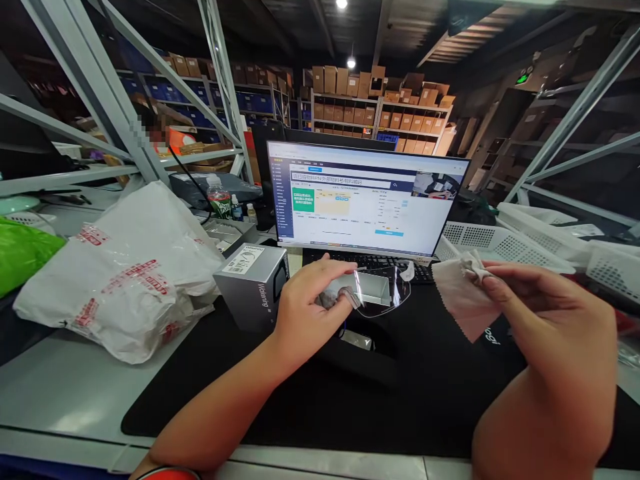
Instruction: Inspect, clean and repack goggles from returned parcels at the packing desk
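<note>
My left hand [313, 300] is closed, thumb and fingers pinching the edge of a clear, shiny curved sheet [397, 297] that looks like plastic or glass. Something greyish and crumpled covers one of its fingertips. A pale cleaning cloth [463, 300] with zigzag edges is bunched between the thumb and fingers of my right hand [545, 313], to the right of the sheet and apart from it. Below the sheet is a dark item with a small pale piece [357, 340], partly hidden by my left hand. Left of that hand stands a grey product box [245, 290] with a white label.
A monitor [360, 200] stands behind the keyboard [395, 263]. A white plastic bag [120, 273] fills the left of the desk. White perforated baskets [500, 243] line the right side. The black desk mat [425, 407] lies under my hands; several small bottles stand behind the box.
</note>
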A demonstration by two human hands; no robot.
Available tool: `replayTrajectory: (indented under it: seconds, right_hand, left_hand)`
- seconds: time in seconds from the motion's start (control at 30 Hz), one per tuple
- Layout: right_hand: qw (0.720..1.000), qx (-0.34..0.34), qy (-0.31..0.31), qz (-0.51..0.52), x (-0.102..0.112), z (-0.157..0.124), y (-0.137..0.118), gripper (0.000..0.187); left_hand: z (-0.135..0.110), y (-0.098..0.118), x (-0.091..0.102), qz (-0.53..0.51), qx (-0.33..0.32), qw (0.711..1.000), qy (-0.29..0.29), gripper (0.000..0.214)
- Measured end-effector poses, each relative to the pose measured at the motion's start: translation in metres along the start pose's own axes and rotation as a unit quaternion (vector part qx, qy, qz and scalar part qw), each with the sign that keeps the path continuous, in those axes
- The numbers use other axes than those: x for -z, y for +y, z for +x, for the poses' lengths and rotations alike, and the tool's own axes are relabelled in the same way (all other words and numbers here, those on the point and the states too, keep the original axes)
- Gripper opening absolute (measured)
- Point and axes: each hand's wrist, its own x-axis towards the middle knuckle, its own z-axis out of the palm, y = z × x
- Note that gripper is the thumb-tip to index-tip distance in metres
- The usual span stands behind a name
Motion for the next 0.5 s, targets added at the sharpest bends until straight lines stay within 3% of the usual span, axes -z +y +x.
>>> replayTrajectory:
  seconds: [0.2,0.33,0.43,0.5]
  right_hand:
    - [0.998,0.051,0.022,0.018,-0.008,-0.007,-0.016,0.013]
    - [0.994,0.091,0.058,0.031,-0.033,-0.022,-0.027,0.017]
    - [0.979,0.204,-0.011,0.005,-0.062,-0.040,-0.033,0.023]
    - [0.948,0.309,-0.071,-0.023,-0.081,-0.056,-0.039,0.029]
  left_hand:
    - [0.000,0.000,-0.002,-0.003,-0.001,1.000,-0.011,0.033]
    - [-0.002,0.002,-0.004,-0.002,-0.008,1.000,-0.016,0.031]
    - [-0.005,0.000,-0.005,0.008,-0.016,1.000,-0.017,0.031]
    - [-0.007,-0.003,-0.005,0.019,-0.025,0.999,-0.015,0.029]
